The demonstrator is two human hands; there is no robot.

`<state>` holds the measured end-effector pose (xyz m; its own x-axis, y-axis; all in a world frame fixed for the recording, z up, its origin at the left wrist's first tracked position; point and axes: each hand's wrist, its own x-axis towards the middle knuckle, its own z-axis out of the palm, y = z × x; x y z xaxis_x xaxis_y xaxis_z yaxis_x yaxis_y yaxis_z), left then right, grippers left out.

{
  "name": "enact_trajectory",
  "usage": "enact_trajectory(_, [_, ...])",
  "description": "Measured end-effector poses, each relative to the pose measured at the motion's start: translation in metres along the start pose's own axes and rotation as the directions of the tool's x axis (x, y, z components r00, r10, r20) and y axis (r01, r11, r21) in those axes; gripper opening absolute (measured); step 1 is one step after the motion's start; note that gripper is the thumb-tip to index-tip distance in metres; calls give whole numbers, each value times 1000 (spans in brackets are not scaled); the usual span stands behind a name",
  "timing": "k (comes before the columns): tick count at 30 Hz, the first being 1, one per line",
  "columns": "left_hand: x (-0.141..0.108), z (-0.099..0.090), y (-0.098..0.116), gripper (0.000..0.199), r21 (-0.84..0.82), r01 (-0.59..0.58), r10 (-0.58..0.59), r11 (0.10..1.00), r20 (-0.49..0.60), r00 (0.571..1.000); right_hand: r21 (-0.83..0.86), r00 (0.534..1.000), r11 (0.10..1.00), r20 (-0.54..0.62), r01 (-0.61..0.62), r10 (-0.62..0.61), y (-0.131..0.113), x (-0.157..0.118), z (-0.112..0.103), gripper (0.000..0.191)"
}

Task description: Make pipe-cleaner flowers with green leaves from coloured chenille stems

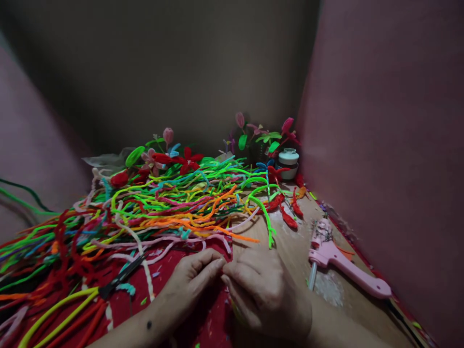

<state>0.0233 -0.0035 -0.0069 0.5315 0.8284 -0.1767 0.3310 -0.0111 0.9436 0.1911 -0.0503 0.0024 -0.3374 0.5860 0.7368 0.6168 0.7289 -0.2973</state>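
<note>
My left hand [199, 273] and my right hand [259, 285] meet fingertip to fingertip near the front of the table. Both are closed in a pinch. Whatever sits between their fingertips is hidden or too small to name. Just beyond them spreads a large heap of coloured pipe cleaners [174, 208], mostly green, orange, yellow, pink and red. An orange pipe cleaner end [246, 238] and a bent green pipe cleaner [266, 212] lie nearest to my right hand. Under my left hand is a red cloth [166, 275] with small scraps on it.
At the right lies a pink glue gun [348, 270] with its cord. Scissors [96, 292] with yellow handles rest at the left. Pipe-cleaner flowers [188, 162] stand at the back, and a lidded jar [288, 162] is by the right wall. Red petals [288, 217] lie on the wooden tabletop [290, 246].
</note>
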Motion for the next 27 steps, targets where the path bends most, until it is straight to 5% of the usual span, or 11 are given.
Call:
enact_trajectory(9, [4, 1, -2, 29, -85, 43, -46, 995, -24, 999, 48, 997, 996, -9, -75, 75, 3, -2, 1, 19])
enact_trajectory(27, [2, 1, -4, 19, -231, 56, -62, 971, -20, 998, 124, 997, 992, -70, -13, 21, -1, -1, 2, 25])
